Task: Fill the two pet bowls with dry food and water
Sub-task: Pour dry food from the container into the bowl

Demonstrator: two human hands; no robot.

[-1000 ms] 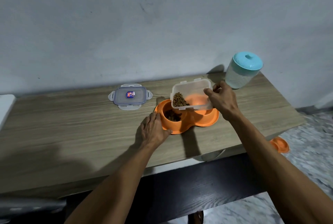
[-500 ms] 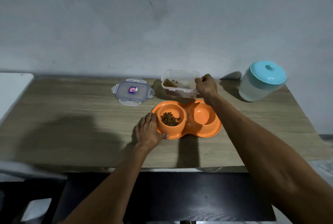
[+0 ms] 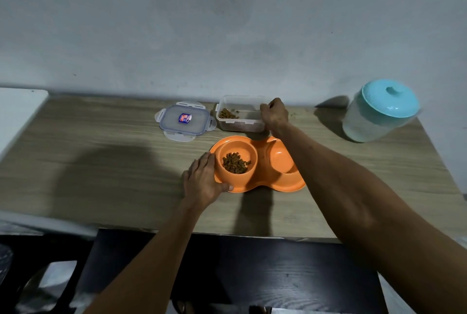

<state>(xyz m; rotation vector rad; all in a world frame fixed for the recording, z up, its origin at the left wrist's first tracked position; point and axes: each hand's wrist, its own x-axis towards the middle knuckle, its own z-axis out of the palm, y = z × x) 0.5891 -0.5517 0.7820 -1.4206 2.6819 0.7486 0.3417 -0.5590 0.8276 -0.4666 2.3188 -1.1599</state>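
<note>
The left hand [image 3: 204,182] lies flat-fingered against the orange double bowl [image 3: 262,183], toward the front edge of the worktop [image 3: 101,162], likely steadying it. The right hand [image 3: 274,115] grips the kibble container [image 3: 240,125] at the back edge, apparently parking it.

On the light wooden table [image 3: 101,162] sits an orange plastic double pet bowl [image 3: 267,183], with brown dry kibble [image 3: 235,163] in its left well. The left hand [image 3: 202,182] rests flat against the bowl's left edge. Just behind the bowl, the right hand [image 3: 275,115] grips the right rim of a clear rectangular plastic container [image 3: 240,125] holding kibble. The container's clip-on lid [image 3: 184,120] lies beside it on the left. A translucent jug with a turquoise lid [image 3: 379,111] stands well to the right.
</note>
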